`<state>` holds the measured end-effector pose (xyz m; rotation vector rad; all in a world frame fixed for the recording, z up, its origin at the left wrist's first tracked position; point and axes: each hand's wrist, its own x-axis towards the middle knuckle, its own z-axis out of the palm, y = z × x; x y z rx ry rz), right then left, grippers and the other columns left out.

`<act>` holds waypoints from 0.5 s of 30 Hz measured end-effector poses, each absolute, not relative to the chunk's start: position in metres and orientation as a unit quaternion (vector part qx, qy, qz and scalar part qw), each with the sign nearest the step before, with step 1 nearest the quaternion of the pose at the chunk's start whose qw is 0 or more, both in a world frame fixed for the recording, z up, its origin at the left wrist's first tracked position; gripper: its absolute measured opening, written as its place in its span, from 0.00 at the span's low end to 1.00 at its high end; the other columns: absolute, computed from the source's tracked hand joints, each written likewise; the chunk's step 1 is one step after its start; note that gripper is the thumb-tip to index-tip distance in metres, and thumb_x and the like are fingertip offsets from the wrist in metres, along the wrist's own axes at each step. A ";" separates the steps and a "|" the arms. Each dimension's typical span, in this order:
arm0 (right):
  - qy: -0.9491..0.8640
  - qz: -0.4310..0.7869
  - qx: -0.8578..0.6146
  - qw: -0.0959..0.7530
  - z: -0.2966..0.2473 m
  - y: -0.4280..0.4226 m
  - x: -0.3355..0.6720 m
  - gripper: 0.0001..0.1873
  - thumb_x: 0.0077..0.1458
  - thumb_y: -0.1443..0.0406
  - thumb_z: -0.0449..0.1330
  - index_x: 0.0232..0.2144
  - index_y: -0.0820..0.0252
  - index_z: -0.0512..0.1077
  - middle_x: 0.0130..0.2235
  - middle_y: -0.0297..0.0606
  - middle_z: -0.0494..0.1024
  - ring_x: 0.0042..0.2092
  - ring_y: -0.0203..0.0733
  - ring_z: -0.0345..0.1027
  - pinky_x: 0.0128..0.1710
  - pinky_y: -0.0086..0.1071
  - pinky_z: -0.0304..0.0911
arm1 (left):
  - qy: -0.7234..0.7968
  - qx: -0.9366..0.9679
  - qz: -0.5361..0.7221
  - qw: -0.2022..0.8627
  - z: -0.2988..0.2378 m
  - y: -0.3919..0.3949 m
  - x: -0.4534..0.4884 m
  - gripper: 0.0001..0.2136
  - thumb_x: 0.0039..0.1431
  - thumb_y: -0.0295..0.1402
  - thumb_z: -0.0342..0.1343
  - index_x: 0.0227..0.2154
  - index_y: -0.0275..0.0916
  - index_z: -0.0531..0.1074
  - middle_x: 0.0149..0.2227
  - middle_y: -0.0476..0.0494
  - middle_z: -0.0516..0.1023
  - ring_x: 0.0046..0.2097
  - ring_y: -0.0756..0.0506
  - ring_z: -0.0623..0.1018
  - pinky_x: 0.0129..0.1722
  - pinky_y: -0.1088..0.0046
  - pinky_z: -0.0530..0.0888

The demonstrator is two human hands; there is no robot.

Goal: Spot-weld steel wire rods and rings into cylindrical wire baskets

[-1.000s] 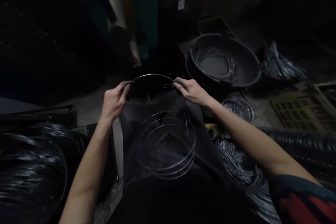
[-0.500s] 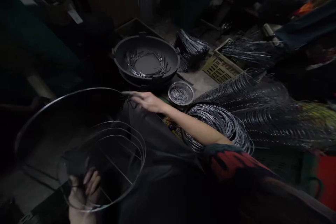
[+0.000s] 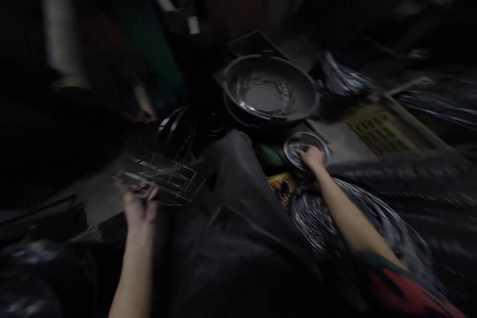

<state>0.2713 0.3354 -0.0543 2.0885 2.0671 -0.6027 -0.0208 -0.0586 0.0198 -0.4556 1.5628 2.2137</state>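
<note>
My left hand [image 3: 140, 206], at the lower left, is closed around the edge of a wire frame [image 3: 175, 179]. The frame has thin, straight metal bars and looks blurred. My right hand [image 3: 315, 156] reaches into a small round metal bowl [image 3: 325, 145], its fingertips down among small metal pieces [image 3: 295, 150]. Motion blur hides whether those fingers grip anything. Just below the bowl, under my right forearm, lies a coil of wire [image 3: 315, 221]. A dark cloth [image 3: 238, 198] spreads over my lap between the hands.
A large dark pan [image 3: 303, 79] holding a ring of bent wires stands beyond the bowl. To its right are a bundle of metal rods [image 3: 341, 77] and a yellowish plastic crate [image 3: 383, 129]. Curved shiny strips [image 3: 171, 124] show beyond the left hand.
My right hand has left the large wire hoop and moved into the small bowl. The wire frame in my left hand has tilted and appears flatter. The view has swung left.
</note>
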 end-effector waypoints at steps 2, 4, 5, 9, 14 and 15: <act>0.688 -0.202 0.694 0.068 -0.053 0.335 0.276 0.13 0.56 0.66 0.57 0.42 0.65 0.74 0.46 0.63 0.74 0.51 0.58 0.70 0.43 0.44 0.64 | 0.511 -0.156 0.826 0.181 0.023 -0.044 -0.020 0.25 0.44 0.55 0.64 0.24 0.40 0.60 0.17 0.58 0.57 0.17 0.57 0.57 0.14 0.85 0.57; 0.678 -0.197 0.707 0.045 -0.057 0.339 0.282 0.10 0.55 0.69 0.55 0.39 0.62 0.73 0.44 0.65 0.74 0.50 0.62 0.70 0.42 0.50 0.64 | 0.484 -0.114 0.854 0.155 0.021 -0.036 -0.021 0.25 0.39 0.50 0.69 0.26 0.41 0.61 0.18 0.59 0.56 0.17 0.58 0.57 0.15 0.85 0.56; 0.668 -0.205 0.715 -0.001 -0.059 0.341 0.283 0.07 0.53 0.69 0.56 0.35 0.58 0.73 0.41 0.62 0.75 0.50 0.61 0.70 0.44 0.52 0.63 | 0.474 -0.092 0.864 0.144 0.020 -0.035 -0.021 0.24 0.39 0.48 0.70 0.27 0.41 0.63 0.19 0.59 0.56 0.18 0.58 0.57 0.16 0.85 0.56; 0.660 -0.275 0.676 -0.177 -0.048 0.325 0.268 0.06 0.46 0.67 0.62 0.23 0.52 0.67 0.37 0.54 0.77 0.50 0.59 0.70 0.51 0.51 0.60 | 0.454 -0.056 0.881 0.120 0.014 -0.041 -0.020 0.24 0.39 0.36 0.73 0.37 0.46 0.67 0.21 0.59 0.58 0.18 0.59 0.58 0.16 0.85 0.56; 0.646 -0.569 0.433 -0.268 0.002 0.250 0.170 0.22 0.37 0.51 0.68 0.32 0.59 0.73 0.34 0.41 0.78 0.37 0.47 0.74 0.43 0.44 0.69 | 0.452 -0.053 0.884 0.107 0.010 -0.051 -0.021 0.25 0.37 0.30 0.73 0.37 0.45 0.66 0.22 0.60 0.60 0.18 0.59 0.59 0.15 0.85 0.56; 0.634 -0.614 0.400 -0.247 0.012 0.233 0.145 0.24 0.36 0.50 0.69 0.31 0.60 0.73 0.32 0.39 0.78 0.35 0.44 0.74 0.41 0.41 0.70 | 0.454 -0.052 0.883 0.106 0.010 -0.052 -0.021 0.25 0.37 0.30 0.73 0.37 0.44 0.66 0.22 0.60 0.61 0.18 0.59 0.58 0.15 0.85 0.56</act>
